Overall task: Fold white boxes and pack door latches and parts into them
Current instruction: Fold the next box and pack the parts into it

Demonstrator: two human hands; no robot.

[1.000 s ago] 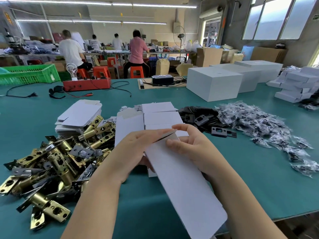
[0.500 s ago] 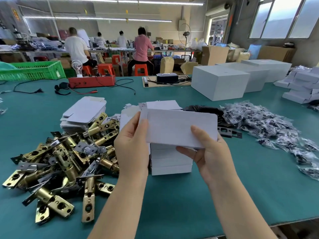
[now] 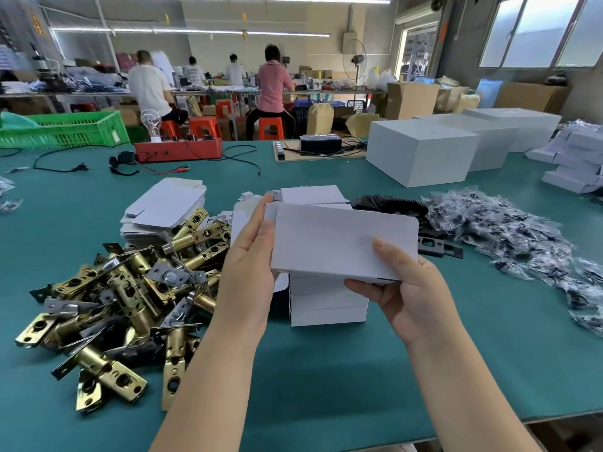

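Observation:
I hold a flat white box blank above the green table, its broad face toward me. My left hand grips its left edge, thumb on the front. My right hand grips its lower right corner, thumb on the face and fingers underneath. Below it sits a small stack of folded white boxes. A heap of brass door latches lies to the left. Black strike plates and bagged parts lie to the right.
A stack of flat box blanks sits behind the latches. Large white cartons and small packed boxes stand at the back right. A red tester, cables and a green crate are at the back left. The table edge runs near me.
The blank went from lying flat and angled toward me to being raised and turned crosswise in front of me. Both hands shifted to its ends, and the stack of folded boxes beneath came into view.

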